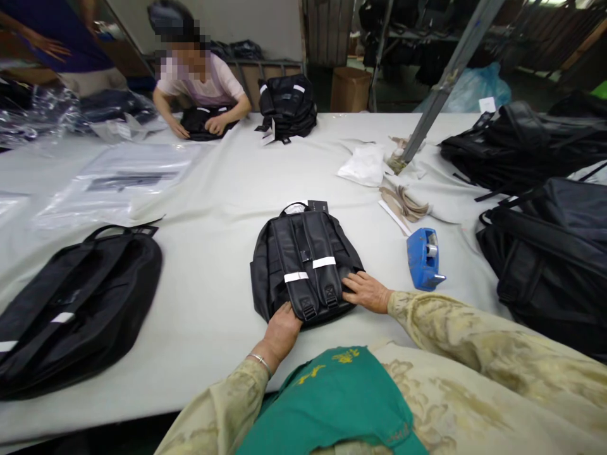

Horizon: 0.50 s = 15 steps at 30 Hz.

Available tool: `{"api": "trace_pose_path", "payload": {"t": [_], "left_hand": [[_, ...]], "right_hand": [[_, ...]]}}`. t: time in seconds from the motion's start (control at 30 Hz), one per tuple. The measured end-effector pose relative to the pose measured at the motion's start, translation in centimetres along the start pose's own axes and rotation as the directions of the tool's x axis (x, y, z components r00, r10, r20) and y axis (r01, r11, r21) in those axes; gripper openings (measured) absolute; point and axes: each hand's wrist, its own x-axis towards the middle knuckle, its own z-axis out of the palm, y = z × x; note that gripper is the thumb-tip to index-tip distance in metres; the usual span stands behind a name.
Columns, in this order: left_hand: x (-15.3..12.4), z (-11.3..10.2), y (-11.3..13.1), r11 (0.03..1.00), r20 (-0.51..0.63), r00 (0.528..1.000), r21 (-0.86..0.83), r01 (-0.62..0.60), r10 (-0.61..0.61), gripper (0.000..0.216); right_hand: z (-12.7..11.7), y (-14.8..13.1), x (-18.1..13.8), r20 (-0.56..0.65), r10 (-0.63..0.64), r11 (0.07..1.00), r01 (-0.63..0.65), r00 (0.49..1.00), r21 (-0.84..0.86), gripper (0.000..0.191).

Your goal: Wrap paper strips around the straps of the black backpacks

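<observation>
A black backpack [296, 243] lies on the table in front of me, its strap side up and its top handle pointing away. White bands wrap its two shoulder straps, and a dark tag [317, 206] sits by the handle. My left hand [281, 332] is closed at the bag's lower edge, fingertips tucked out of sight beside the left strap's end. On the lower right side, my right hand [367, 291] rests with its fingers stretched out over the bag. A blue tape dispenser [422, 260] stands to the right of that hand.
Another black backpack [90, 297] lies at the left. Black bags [559, 246] are piled on the right, with a stack [287, 104] at the back. Clear plastic bags [118, 180] lie far left. A metal post [446, 88] rises from the table [208, 278]. A co-worker [202, 82] handles a black bag opposite.
</observation>
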Motion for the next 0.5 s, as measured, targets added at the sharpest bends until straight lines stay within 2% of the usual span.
{"api": "trace_pose_path", "payload": {"t": [0.1, 0.2, 0.33, 0.4, 0.5], "left_hand": [[0.0, 0.5, -0.1, 0.998, -0.008, 1.0, 0.047, -0.029, 0.029, 0.037], [-0.2, 0.4, -0.4, 0.995, -0.009, 0.998, 0.073, -0.069, 0.069, 0.036], [-1.0, 0.1, -0.8, 0.989, -0.006, 0.994, 0.107, -0.106, 0.107, 0.033], [-1.5, 0.3, -0.8, 0.985, 0.02, 0.994, 0.13, -0.111, 0.11, 0.032], [-2.1, 1.4, -0.4, 0.98, 0.057, 0.997, 0.187, -0.07, 0.06, 0.031]], "right_hand": [[0.2, 0.8, -0.2, 0.036, -0.052, 0.998, 0.053, 0.998, -0.023, 0.028], [-0.7, 1.4, 0.3, 0.081, -0.121, 0.993, 0.121, 0.989, 0.008, 0.028], [-1.3, 1.7, 0.6, 0.094, -0.153, 0.988, 0.149, 0.984, 0.041, 0.03], [-0.6, 1.5, 0.2, 0.095, -0.155, 0.987, 0.15, 0.983, 0.055, 0.032], [1.8, 0.9, -1.1, 0.075, -0.1, 0.993, 0.096, 0.992, 0.063, 0.032]]}}
